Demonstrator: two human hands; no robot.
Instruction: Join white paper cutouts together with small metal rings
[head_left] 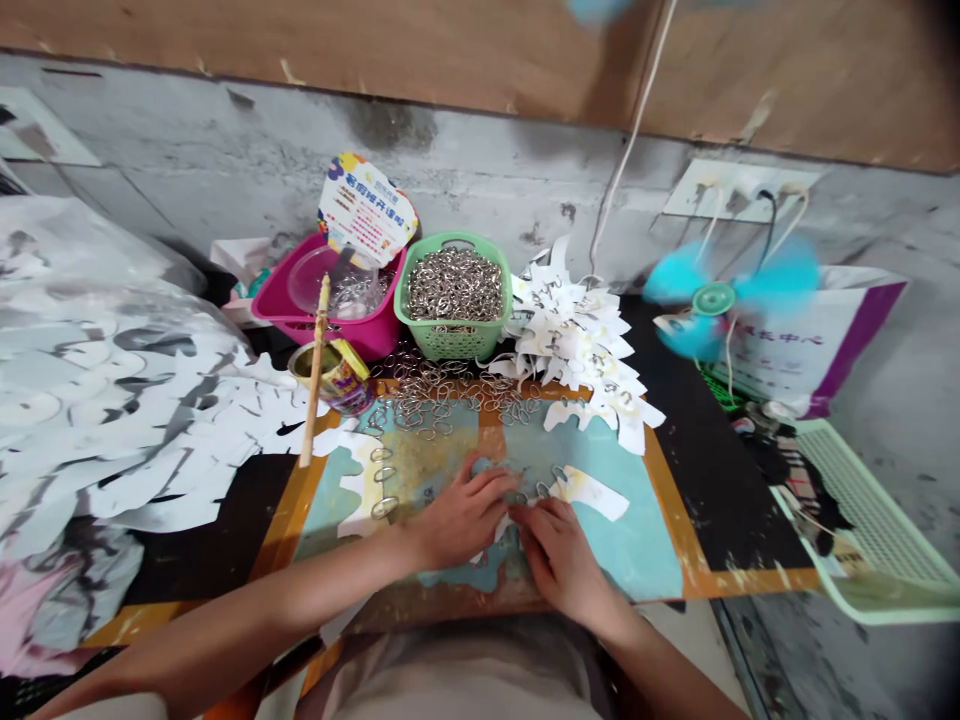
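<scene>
- Grey wall (495, 185), upright beyond the mat (637, 545).
- Black table (742, 500), edged in orange, under the mat and reaching past both its sides.
- White heap (187, 420) of cutouts, spilling over the table left of the mat.
- Blue-green, stained, the mat itself, flat before the person.
- White and purple bag (787, 360), well past the mat's far right corner.
- Pale green tray (889, 500), right of the mat, loaded with dark odds and ends.
- Turquoise fan (712, 298), blurred at the blades, beyond the mat's far right corner.
- White stack (570, 330) of cutouts, overlapping the mat's far right corner.
- Magenta tub (367, 340), beyond the mat's far left part.
- Green tub (450, 343), beyond the mat's far edge, full of metal rings (456, 285).
- Printed card (367, 212), standing up beyond the mat, at the magenta tub.
- Left hand (469, 510) and right hand (559, 550), close together over the mat's near middle, fingers bent, almost meeting at the tips; cannot tell what is pinched.
- Open tin (349, 390), by the mat's far left corner, with a wooden stick (314, 390) against it.
- Left cutout (367, 490), on the mat's left side, ringed along one edge.
- Right cutout (596, 490), on the mat's right half, running behind the right hand's fingers.
- Loose rings (435, 395), scattered along the mat's far edge.
</scene>
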